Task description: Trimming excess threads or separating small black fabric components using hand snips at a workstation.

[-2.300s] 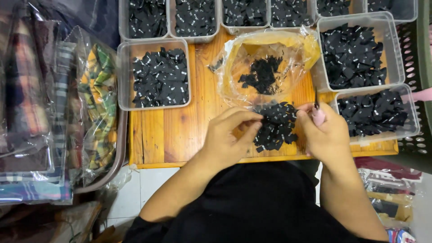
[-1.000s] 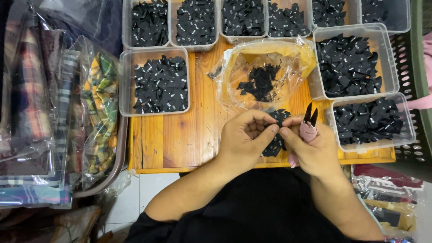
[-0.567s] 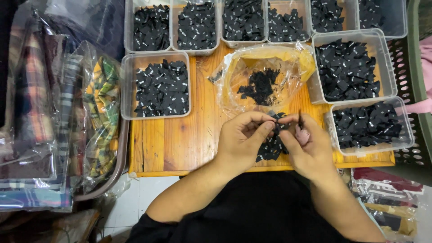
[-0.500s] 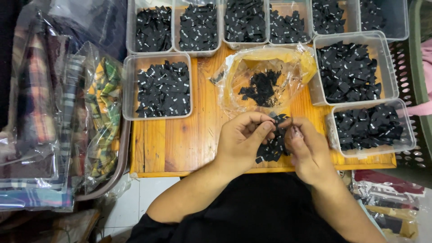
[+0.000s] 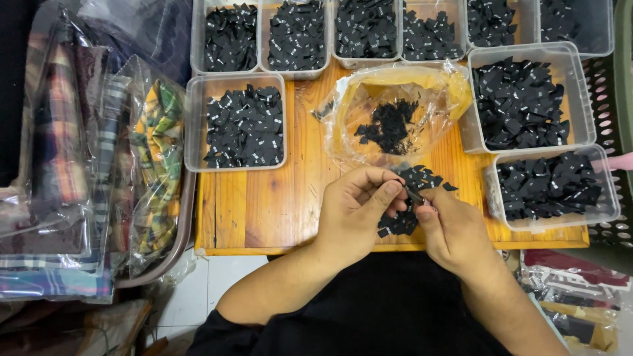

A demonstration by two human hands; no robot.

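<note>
My left hand (image 5: 356,214) and my right hand (image 5: 455,231) meet over the front edge of a wooden table (image 5: 264,204). Both pinch the same small black label (image 5: 413,194) between fingertips. Just under and behind the fingers lies a loose pile of black labels (image 5: 422,179). Beyond it sits a clear plastic bag (image 5: 395,109), open, with more black labels inside. Whether my right palm hides anything, I cannot tell.
Clear plastic tubs of black labels ring the table: one at the left (image 5: 241,122), two at the right (image 5: 524,99) (image 5: 550,188), several along the back (image 5: 297,33). Bagged plaid fabrics (image 5: 72,171) are stacked at the left. A dark crate (image 5: 613,118) stands at the right.
My hands have drawn together over the pile and now pinch one label. The pink-handled cutter that showed in my right hand a second ago is out of sight.
</note>
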